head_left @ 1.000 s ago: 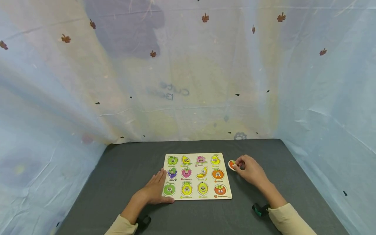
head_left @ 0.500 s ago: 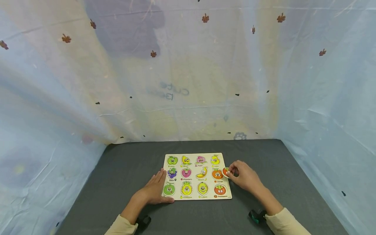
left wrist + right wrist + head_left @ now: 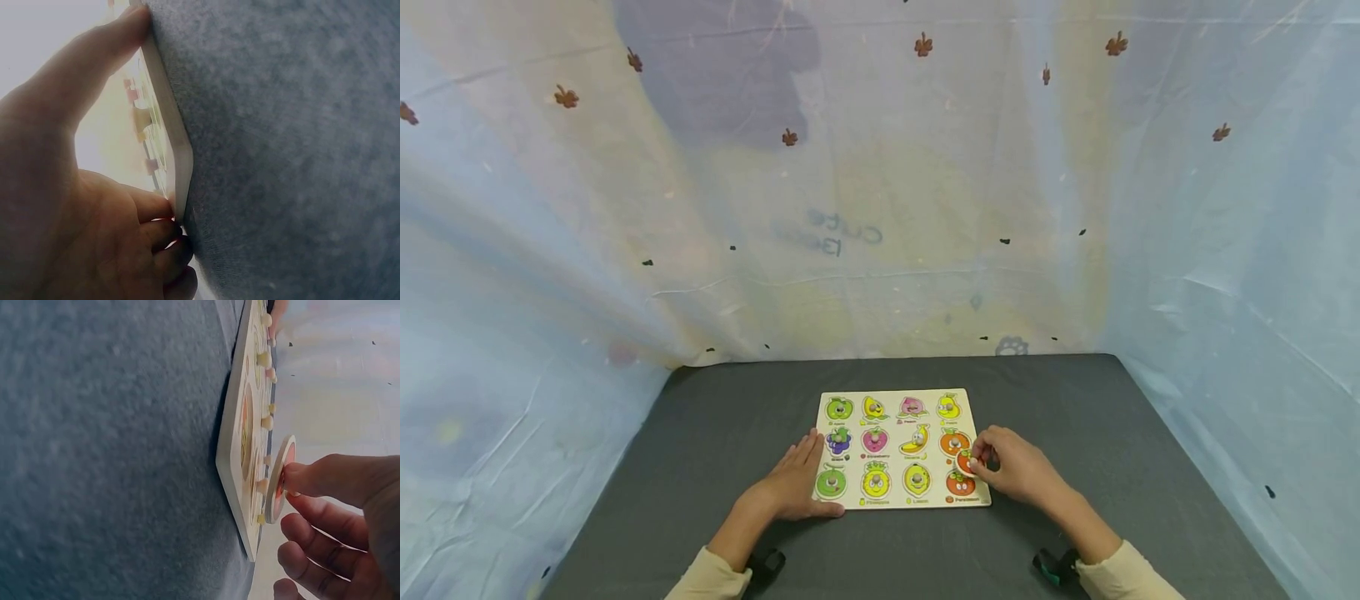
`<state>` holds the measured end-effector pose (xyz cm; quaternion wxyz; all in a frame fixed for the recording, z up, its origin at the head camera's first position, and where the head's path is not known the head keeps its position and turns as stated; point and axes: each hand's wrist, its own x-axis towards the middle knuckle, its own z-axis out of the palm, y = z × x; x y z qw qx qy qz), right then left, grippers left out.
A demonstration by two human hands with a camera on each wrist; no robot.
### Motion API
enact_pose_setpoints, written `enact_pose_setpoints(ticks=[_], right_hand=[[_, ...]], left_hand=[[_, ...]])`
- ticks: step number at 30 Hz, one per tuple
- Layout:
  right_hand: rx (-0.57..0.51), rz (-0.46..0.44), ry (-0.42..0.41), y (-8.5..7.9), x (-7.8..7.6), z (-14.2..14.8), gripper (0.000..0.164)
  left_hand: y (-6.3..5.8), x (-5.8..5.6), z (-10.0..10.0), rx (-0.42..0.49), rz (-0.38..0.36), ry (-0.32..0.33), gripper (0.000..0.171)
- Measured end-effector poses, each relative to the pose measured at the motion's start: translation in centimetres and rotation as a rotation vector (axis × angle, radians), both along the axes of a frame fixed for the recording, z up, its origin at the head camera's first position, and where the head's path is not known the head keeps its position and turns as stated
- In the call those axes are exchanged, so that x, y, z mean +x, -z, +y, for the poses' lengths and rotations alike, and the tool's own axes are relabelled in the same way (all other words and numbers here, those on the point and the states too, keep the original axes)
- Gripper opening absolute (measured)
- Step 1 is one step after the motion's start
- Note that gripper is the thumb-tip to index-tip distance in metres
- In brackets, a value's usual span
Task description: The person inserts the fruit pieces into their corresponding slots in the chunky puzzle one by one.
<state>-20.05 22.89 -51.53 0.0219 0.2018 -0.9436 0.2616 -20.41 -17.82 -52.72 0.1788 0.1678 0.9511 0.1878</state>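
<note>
A wooden fruit puzzle board lies on the dark table. My left hand rests at its left edge, fingers straight along the side and thumb at the front edge. My right hand pinches a round red-orange persimmon puzzle piece between thumb and index finger. The piece is raised over the board's right side, between the orange piece and the persimmon recess. In the right wrist view the piece tilts nearly parallel to the board, above the bare round recess; the other fingers curl loosely.
Other knobbed fruit pieces, such as the lemon and the pineapple, sit in the board. Dark straps show at both wrists. A pale patterned curtain stands behind the grey table and along its sides.
My right hand has carried the persimmon piece from beside the board's upper right, leftward and toward me, to over its lower right. The left hand has stayed in place.
</note>
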Motion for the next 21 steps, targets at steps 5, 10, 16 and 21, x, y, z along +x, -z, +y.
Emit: enact_pose_setpoints(ticks=[5,10,16,21], right_hand=[[0.012,-0.013,-0.036,0.1,0.5,-0.3,0.019],[0.018,-0.034,-0.059,0.2,0.8,-0.7,0.019],[0.029,-0.029,-0.072,0.3,1.1,-1.2,0.019],[0.03,-0.036,-0.069,0.6,1.2,-1.5,0.019]], left_hand=[[-0.1,0.0,0.0,-0.003,0.001,0.005,0.13],[0.1,0.0,-0.1,-0.008,0.018,0.002,0.13],[0.2,0.0,-0.1,0.016,0.015,0.01,0.131],[0.1,0.0,0.0,0.021,0.017,0.006,0.131]])
